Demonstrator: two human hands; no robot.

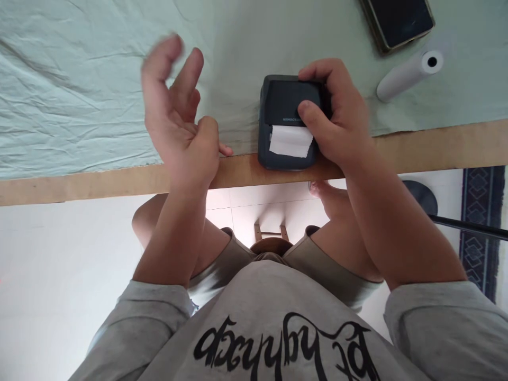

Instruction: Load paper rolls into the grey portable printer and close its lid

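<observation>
A small dark receipt printer sits at the table's front edge, a short strip of white paper sticking out of its slot. My right hand grips the printer's right side, thumb on its top and fingers at the far corner. To the left of the printer my left hand is raised, palm partly up, fingers apart and slightly curled, a little blurred. Nothing shows in it, and it is apart from the printer.
A white paper roll lies on the pale green cloth to the right. Behind it is a dark-screened phone. The table's wooden edge runs across in front of me, above my lap.
</observation>
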